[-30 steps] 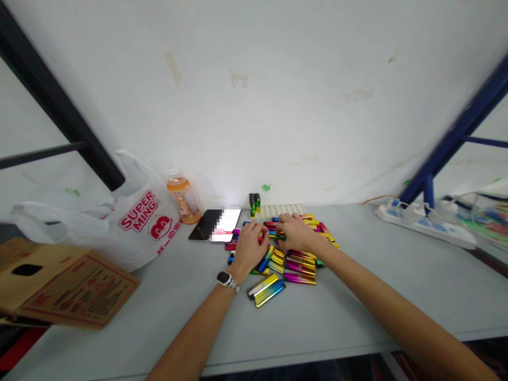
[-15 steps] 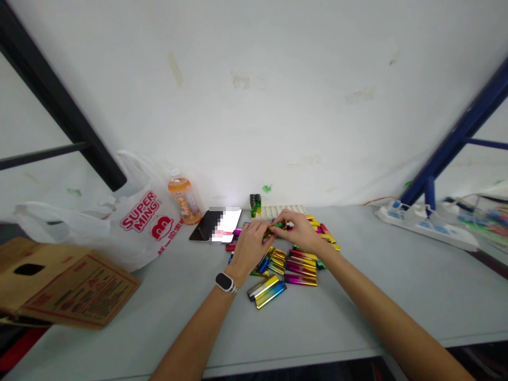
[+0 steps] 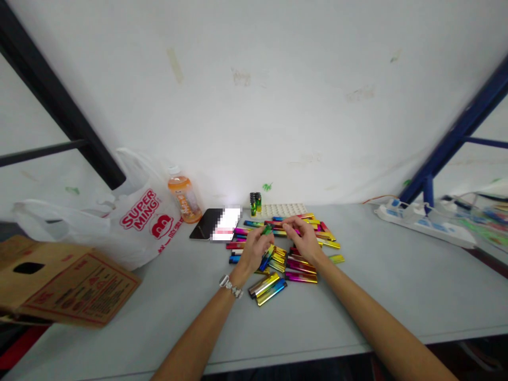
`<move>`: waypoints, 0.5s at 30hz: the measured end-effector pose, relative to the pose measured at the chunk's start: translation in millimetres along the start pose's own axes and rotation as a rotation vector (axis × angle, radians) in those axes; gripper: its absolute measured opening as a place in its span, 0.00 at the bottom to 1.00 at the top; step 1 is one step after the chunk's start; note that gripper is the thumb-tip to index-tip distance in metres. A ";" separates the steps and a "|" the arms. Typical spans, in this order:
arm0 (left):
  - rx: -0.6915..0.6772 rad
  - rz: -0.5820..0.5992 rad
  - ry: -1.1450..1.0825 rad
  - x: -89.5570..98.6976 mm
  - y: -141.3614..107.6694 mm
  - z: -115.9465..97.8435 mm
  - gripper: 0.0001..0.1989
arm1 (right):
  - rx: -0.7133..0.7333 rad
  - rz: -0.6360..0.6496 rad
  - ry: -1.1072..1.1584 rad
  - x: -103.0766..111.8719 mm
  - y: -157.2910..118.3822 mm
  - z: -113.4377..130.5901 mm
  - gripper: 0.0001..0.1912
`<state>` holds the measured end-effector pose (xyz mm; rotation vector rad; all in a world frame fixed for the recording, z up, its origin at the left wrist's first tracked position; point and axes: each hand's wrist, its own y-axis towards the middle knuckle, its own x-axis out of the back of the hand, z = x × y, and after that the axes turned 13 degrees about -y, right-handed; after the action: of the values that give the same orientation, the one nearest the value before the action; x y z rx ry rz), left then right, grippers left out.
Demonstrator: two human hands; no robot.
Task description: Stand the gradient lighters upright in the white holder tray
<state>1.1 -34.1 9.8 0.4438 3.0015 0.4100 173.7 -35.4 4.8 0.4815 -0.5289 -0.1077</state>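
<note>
In the head view, my left hand [image 3: 256, 250] pinches a green lighter [image 3: 267, 229] between thumb and fingers, above a spread of shiny lighters. My right hand [image 3: 304, 238] hovers just to its right, fingers bent and slightly apart, with nothing visible in them. Beneath and around both hands lie many lighters in gold, pink, red and blue, such as a pink one [image 3: 300, 277]. Nearest to me rest a blue-gold lighter [image 3: 272, 292] and a silver-gold one beside it. Several green lighters [image 3: 255, 203] stand upright at the left end of a pale tray with holes [image 3: 283, 210].
A tablet or phone [image 3: 204, 225] with a bright screen lies left of the lighters, near an orange drink bottle [image 3: 184, 197]. Farther left are a white plastic bag [image 3: 130, 233] and a cardboard box [image 3: 79, 288]. A white power strip [image 3: 424, 227] lies at the right.
My hands were together at the green lighter; now they have drawn apart. The lighter stays in my left hand, which has turned at the wrist. My right hand has moved right.
</note>
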 end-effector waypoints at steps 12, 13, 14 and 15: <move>0.052 -0.180 0.334 -8.9 2.7 0.1 0.23 | 0.035 0.014 -0.080 -9.5 -2.5 -1.0 0.16; 0.048 -0.180 0.328 -8.7 2.8 -0.2 0.22 | 0.033 0.015 -0.081 -9.4 -2.5 -1.1 0.16; 0.042 -0.179 0.319 -8.6 2.9 -0.4 0.22 | 0.030 0.018 -0.081 -9.2 -2.5 -1.2 0.16; 0.035 -0.181 0.310 -8.5 3.0 -0.3 0.23 | 0.028 0.024 -0.079 -9.1 -2.4 -1.3 0.16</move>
<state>10.0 -33.9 11.3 0.1158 3.3143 0.4482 166.6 -35.0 -1.4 0.4993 -0.6138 -0.0962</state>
